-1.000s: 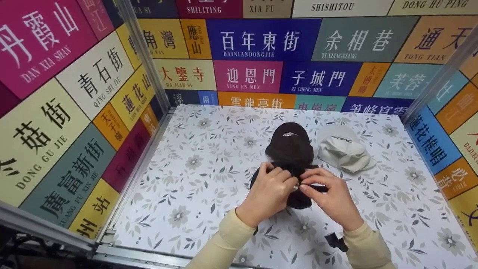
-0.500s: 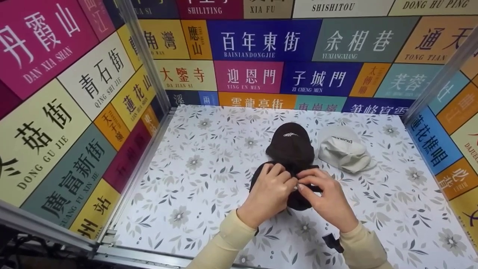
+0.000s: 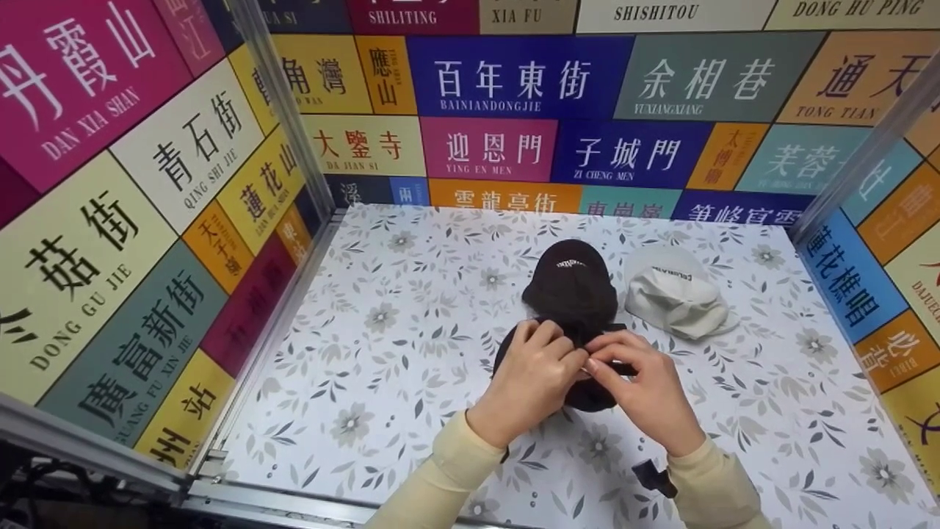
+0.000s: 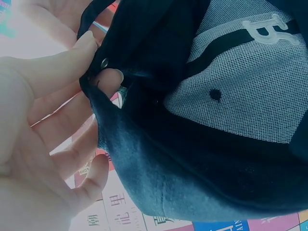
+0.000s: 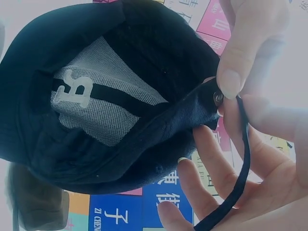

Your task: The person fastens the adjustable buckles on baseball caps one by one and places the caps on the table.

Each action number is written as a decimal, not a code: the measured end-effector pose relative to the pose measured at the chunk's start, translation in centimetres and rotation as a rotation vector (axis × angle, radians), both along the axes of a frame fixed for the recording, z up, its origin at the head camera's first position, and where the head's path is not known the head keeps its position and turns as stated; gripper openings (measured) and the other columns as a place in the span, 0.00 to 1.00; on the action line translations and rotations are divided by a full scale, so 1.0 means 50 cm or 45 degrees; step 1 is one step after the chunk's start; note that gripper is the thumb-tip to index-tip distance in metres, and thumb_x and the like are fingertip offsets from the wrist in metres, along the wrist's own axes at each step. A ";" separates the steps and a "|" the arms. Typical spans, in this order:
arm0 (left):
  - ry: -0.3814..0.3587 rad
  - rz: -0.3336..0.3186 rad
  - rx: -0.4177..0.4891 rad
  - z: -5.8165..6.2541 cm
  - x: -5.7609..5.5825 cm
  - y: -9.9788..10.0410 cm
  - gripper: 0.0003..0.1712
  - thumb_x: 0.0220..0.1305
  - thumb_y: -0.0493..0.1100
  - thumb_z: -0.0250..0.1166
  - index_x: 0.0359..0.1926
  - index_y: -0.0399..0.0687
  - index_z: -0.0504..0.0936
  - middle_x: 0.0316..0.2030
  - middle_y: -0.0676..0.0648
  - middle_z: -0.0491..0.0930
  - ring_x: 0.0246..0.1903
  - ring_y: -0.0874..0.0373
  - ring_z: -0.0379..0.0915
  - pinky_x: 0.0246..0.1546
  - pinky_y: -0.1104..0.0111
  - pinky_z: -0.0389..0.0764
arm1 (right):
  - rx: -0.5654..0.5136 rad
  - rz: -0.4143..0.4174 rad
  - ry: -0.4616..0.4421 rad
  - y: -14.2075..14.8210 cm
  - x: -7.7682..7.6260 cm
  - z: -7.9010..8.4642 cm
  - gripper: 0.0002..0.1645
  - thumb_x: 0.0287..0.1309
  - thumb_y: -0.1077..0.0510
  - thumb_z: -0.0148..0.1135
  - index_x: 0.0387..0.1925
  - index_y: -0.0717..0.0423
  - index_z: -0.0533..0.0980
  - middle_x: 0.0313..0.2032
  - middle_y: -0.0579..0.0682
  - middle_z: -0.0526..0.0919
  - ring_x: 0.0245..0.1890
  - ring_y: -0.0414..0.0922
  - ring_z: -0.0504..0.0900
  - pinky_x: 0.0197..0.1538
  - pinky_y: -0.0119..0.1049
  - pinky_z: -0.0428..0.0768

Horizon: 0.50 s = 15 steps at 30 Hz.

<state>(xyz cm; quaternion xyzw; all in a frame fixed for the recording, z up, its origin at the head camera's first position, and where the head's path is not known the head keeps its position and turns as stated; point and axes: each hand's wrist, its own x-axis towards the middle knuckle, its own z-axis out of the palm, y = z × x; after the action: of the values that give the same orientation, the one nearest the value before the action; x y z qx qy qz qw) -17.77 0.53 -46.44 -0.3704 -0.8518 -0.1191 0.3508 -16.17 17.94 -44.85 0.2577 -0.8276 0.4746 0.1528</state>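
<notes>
Between both hands is a black baseball cap, its inside facing up in the wrist views, with pale mesh lining and the back of a white stitched letter. My left hand pinches the cap's rear edge by a small metal snap, thumb on one side and fingertip on the other. My right hand pinches the thin black back strap close to that snap, and the strap's length loops down across its palm. Fingertips hide the exact meeting point of strap and edge.
A dark brown cap sits just beyond the hands. Right of it lies a crumpled off-white cap. The floral-patterned tabletop is enclosed by colourful sign-printed panels with metal frame posts.
The right hand has moved slightly left, bringing its fingertips against the left fingertips. Less of the strap sticks out to the right. The other two caps have stayed in place.
</notes>
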 end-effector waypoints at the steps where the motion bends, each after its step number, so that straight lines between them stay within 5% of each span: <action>1: -0.002 -0.001 0.000 0.000 0.000 0.000 0.11 0.60 0.49 0.58 0.29 0.49 0.79 0.26 0.51 0.75 0.36 0.52 0.67 0.40 0.58 0.64 | -0.004 0.001 -0.003 0.000 0.000 0.001 0.03 0.51 0.62 0.64 0.27 0.51 0.81 0.39 0.49 0.79 0.40 0.47 0.77 0.37 0.35 0.76; 15: 0.011 0.027 -0.021 -0.002 -0.003 -0.005 0.09 0.57 0.48 0.62 0.26 0.50 0.78 0.25 0.51 0.75 0.37 0.52 0.67 0.40 0.57 0.64 | -0.025 0.001 -0.031 0.003 0.001 0.009 0.03 0.50 0.64 0.64 0.25 0.54 0.81 0.39 0.50 0.79 0.41 0.48 0.77 0.37 0.28 0.74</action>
<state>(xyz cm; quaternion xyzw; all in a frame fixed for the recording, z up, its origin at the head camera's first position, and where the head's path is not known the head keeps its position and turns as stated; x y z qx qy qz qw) -17.91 0.26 -46.53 -0.3647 -0.8551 -0.1068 0.3526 -16.14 18.12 -44.40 0.2509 -0.8245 0.4860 0.1452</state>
